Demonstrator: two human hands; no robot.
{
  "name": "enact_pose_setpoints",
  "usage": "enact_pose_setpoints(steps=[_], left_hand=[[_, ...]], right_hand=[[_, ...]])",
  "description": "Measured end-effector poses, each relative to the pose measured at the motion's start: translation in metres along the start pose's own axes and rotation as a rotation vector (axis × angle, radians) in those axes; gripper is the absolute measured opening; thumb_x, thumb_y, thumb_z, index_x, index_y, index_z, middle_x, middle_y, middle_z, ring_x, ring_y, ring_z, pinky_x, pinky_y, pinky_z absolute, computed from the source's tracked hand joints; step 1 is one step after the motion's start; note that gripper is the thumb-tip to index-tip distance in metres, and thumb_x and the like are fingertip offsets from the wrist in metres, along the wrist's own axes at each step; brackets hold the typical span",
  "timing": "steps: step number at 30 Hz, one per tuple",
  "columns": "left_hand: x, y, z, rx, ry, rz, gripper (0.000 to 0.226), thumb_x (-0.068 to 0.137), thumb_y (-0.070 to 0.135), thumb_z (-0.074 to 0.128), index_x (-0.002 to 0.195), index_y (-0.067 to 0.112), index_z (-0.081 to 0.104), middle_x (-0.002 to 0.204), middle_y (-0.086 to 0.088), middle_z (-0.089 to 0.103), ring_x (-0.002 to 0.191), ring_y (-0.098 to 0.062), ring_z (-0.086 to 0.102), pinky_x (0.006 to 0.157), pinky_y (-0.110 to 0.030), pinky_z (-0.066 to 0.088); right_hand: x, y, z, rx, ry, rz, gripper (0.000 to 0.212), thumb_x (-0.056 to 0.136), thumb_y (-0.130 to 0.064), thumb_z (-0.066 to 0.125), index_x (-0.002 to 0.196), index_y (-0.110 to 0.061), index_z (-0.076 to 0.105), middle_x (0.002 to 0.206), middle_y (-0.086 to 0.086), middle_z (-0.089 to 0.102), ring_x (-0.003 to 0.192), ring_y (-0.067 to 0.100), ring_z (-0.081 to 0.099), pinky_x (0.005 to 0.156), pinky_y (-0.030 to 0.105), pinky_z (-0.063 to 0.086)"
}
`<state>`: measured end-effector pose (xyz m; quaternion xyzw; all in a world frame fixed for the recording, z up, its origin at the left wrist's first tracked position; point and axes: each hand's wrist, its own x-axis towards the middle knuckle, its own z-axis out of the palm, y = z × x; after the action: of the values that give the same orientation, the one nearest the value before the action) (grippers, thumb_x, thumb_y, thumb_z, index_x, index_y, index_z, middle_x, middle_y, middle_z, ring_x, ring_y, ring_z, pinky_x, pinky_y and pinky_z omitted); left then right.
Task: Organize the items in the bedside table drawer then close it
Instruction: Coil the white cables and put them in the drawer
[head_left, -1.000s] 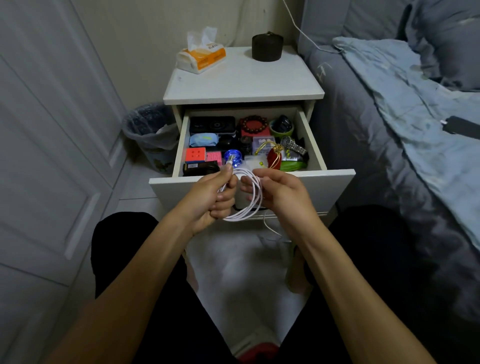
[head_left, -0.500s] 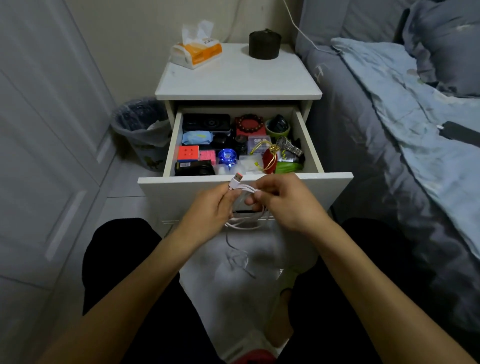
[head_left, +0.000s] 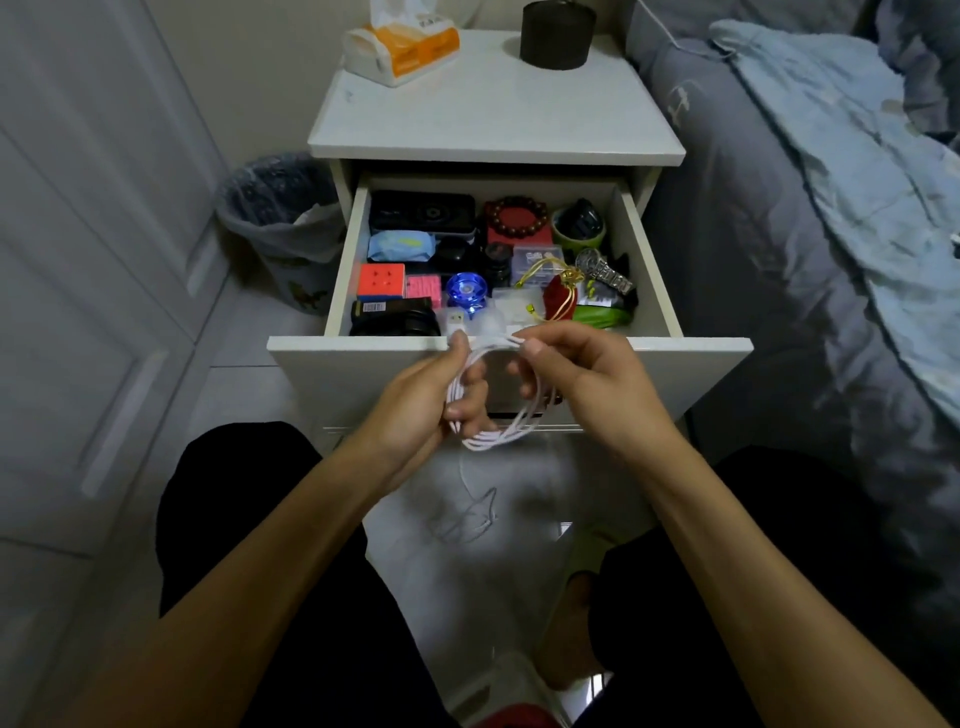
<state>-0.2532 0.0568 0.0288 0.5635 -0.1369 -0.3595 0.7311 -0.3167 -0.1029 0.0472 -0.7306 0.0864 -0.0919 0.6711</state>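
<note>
While the drawer (head_left: 509, 353) stands pulled out and full, we hold the white cable (head_left: 501, 410) just in front of its front panel, coiling it so it goes in as a neat bundle instead of a tangle. Our left hand (head_left: 431, 400) curls its grip round the gathered loops, keeping them together, with the USB plug (head_left: 457, 321) poking up above the thumb. Our right hand (head_left: 582, 374) pinches the strand at the top of the coil, seemingly to guide the next turn, though the fingertips blur there. A loose tail hangs from the loops toward the floor.

Compared with half a second ago, the coil is rounder and hangs lower, the hands sit a little further apart, and the plug has risen to the drawer's edge. Inside, the cube (head_left: 382, 280) and bracelet (head_left: 517, 217) lie as they did.
</note>
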Motion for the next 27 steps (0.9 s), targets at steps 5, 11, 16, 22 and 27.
enact_pose_setpoints(steps=[5, 11, 16, 22, 27], left_hand=[[0.004, 0.003, 0.002, -0.229, 0.133, 0.059, 0.048, 0.105, 0.043, 0.023, 0.069, 0.015, 0.039, 0.050, 0.002, 0.023, 0.052, -0.015, 0.021, 0.051, -0.021, 0.031], [0.004, -0.002, 0.000, -0.107, 0.206, -0.015, 0.038, 0.104, 0.029, 0.036, 0.073, 0.011, 0.048, 0.057, 0.001, 0.035, 0.047, -0.009, 0.030, 0.051, -0.023, 0.031], [-0.002, 0.003, -0.001, -0.406, 0.062, -0.114, 0.054, 0.102, 0.053, 0.022, 0.067, 0.015, 0.039, 0.047, 0.003, 0.024, 0.040, -0.011, 0.023, 0.053, -0.029, 0.032], [0.000, -0.001, 0.000, -0.125, 0.115, -0.139, 0.052, 0.101, 0.048, 0.035, 0.067, 0.011, 0.047, 0.047, 0.003, 0.021, 0.035, -0.009, 0.019, 0.041, -0.022, 0.031], [-0.001, 0.003, 0.003, -0.073, -0.013, -0.186, 0.047, 0.095, 0.050, 0.042, 0.065, 0.014, 0.046, 0.048, 0.003, 0.020, 0.038, -0.010, 0.018, 0.045, -0.025, 0.025]], right_hand=[[-0.002, 0.024, 0.013, 0.207, -0.060, 0.130, 0.026, 0.101, -0.024, 0.049, 0.106, -0.006, 0.067, 0.102, 0.017, 0.072, 0.099, 0.031, 0.069, 0.089, 0.037, 0.055], [0.005, 0.019, 0.022, 0.186, 0.038, 0.061, 0.027, 0.101, -0.016, 0.047, 0.078, -0.009, 0.059, 0.057, 0.002, 0.053, 0.054, 0.016, 0.054, 0.059, 0.029, 0.048], [0.005, 0.024, 0.028, 0.434, -0.070, 0.248, 0.030, 0.103, -0.021, 0.042, 0.077, -0.007, 0.052, 0.049, -0.005, 0.024, 0.041, 0.009, 0.023, 0.045, 0.022, 0.033], [0.003, 0.017, 0.027, 0.436, -0.075, 0.307, 0.041, 0.101, -0.029, 0.044, 0.064, -0.014, 0.041, 0.051, -0.003, 0.017, 0.043, 0.013, 0.017, 0.047, 0.026, 0.029], [0.008, 0.013, 0.031, 0.355, 0.053, 0.384, 0.047, 0.098, -0.027, 0.048, 0.055, -0.023, 0.029, 0.047, -0.005, 0.017, 0.040, 0.012, 0.016, 0.043, 0.023, 0.019]])
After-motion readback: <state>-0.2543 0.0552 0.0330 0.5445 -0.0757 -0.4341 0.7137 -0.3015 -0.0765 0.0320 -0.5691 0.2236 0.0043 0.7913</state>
